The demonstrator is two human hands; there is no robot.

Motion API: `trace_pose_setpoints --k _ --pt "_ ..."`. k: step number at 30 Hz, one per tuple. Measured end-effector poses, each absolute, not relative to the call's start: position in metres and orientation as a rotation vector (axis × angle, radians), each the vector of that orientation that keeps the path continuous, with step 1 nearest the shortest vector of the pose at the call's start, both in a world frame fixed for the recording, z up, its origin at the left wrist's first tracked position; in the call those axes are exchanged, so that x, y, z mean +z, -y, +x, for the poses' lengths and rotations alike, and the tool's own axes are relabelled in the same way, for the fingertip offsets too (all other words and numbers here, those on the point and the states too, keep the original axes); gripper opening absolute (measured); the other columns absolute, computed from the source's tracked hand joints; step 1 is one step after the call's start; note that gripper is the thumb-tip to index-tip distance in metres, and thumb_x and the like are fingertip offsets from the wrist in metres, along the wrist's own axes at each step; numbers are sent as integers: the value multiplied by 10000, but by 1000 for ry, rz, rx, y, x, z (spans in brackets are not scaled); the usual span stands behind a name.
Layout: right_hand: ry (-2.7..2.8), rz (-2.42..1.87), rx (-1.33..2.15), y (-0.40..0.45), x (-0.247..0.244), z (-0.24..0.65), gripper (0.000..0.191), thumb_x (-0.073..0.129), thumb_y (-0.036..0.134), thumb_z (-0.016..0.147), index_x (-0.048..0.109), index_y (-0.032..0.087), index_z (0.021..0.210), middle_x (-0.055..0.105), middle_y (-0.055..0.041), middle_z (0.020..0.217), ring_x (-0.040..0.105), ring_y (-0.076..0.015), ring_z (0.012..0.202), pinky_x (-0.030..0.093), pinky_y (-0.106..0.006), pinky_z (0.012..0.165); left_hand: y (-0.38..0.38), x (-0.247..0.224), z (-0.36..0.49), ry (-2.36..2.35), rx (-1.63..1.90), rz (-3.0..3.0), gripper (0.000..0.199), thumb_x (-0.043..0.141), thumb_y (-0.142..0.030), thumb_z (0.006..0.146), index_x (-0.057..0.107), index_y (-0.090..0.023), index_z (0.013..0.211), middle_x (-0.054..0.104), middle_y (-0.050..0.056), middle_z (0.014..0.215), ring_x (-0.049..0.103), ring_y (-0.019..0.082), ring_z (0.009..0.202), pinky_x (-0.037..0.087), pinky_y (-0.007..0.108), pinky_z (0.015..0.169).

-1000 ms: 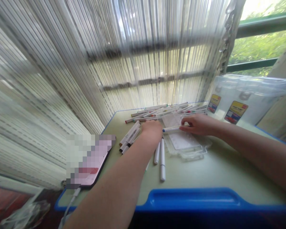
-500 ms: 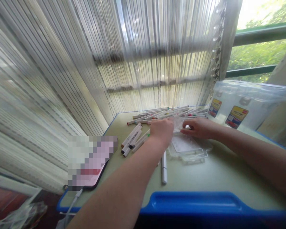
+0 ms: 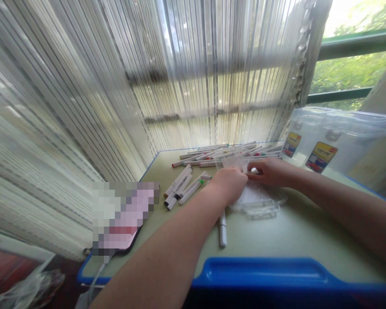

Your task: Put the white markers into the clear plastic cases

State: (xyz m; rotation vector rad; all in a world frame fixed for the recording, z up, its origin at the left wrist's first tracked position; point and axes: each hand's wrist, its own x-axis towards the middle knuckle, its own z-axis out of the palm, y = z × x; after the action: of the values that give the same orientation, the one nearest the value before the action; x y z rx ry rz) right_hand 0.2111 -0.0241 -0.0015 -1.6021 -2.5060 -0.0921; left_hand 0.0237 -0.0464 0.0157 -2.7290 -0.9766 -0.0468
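My left hand (image 3: 230,185) is closed, with its fingertips hidden, right beside the fingers of my right hand. My right hand (image 3: 270,171) is curled in a pinch on a thin white marker (image 3: 252,172), which shows only in part. Below both hands lies a clear plastic case (image 3: 260,206), flat on the table. Under my left wrist a single white marker (image 3: 223,234) points toward me. Several loose markers (image 3: 180,189) lie left of my left hand, some with black or green ends. A wide pile of markers (image 3: 209,156) spreads out behind the hands.
Two clear lidded bins (image 3: 350,133) with yellow labels stand at the back right. A blurred pink phone-like thing (image 3: 128,223) with a white cable sits at the table's left edge. The table (image 3: 309,236) has a blue moulded front rim (image 3: 263,271); curtains (image 3: 212,86) hang behind.
My left hand has moved right and slightly down, up against the right hand's fingers, covering more of the clear case. The right hand stays in nearly the same place.
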Motion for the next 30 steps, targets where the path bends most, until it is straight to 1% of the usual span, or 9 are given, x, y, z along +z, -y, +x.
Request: trace_pose_setpoints --k 3,8,11,14,18,20,23,25,30 --pt "2514 -1599 -91 23 -2 211 381 411 530 836 632 227 903 658 -42 722 559 -162 614 325 -246 540 47 17 23 1036 -77 -2703 264 445 -160 856 638 -132 1033 633 114 1031 591 224 977 504 325 809" --pt "2518 -1592 -103 23 -3 212 385 404 538 839 628 236 921 658 -39 725 563 -165 621 326 -248 542 50 19 23 1213 -102 -2602 281 448 -280 861 639 -152 1022 639 119 994 595 257 969 505 372 799" --pt "2515 -1591 -102 22 -4 213 380 407 536 838 629 238 916 655 -37 718 561 -165 619 326 -248 538 50 18 23 1295 -91 -2592 306 466 -334 850 626 -169 1052 640 115 1020 596 259 974 507 370 789" --pt "2515 -1590 -94 21 -4 213 378 407 534 837 631 238 909 654 -37 717 564 -170 622 329 -251 539 49 18 23 1333 -78 -2591 315 472 -344 846 615 -178 1072 634 114 1050 592 253 987 503 360 792" --pt "2515 -1596 -82 21 -4 213 373 403 530 842 625 239 914 647 -35 708 557 -167 609 327 -251 534 49 18 23 1338 -93 -2588 326 460 -340 846 608 -172 1082 635 122 1046 591 264 984 506 378 779" --pt "2532 -1574 -85 20 -5 214 347 377 477 867 620 231 900 646 -39 705 556 -166 612 328 -254 542 50 18 23 1332 -101 -2586 316 468 -327 837 613 -168 1069 639 122 1032 592 269 979 509 384 771" --pt "2552 -1530 -140 17 -7 216 335 320 360 898 605 206 815 657 -62 728 568 -172 641 338 -265 570 50 18 23 1336 -91 -2580 302 479 -311 832 613 -165 1060 637 123 1027 593 266 982 509 379 771" --pt "2542 -1542 -166 15 -9 216 333 312 324 899 600 197 791 668 -79 755 582 -179 664 349 -270 580 50 19 23 1343 -74 -2583 300 486 -311 831 611 -167 1062 635 123 1029 592 262 988 507 371 776" --pt "2410 -1598 -217 14 -13 215 334 307 236 881 622 182 976 703 -114 897 630 -212 776 404 -285 638 50 20 22 1333 -77 -2593 294 497 -315 829 613 -169 1057 638 122 1012 594 269 995 507 373 777"
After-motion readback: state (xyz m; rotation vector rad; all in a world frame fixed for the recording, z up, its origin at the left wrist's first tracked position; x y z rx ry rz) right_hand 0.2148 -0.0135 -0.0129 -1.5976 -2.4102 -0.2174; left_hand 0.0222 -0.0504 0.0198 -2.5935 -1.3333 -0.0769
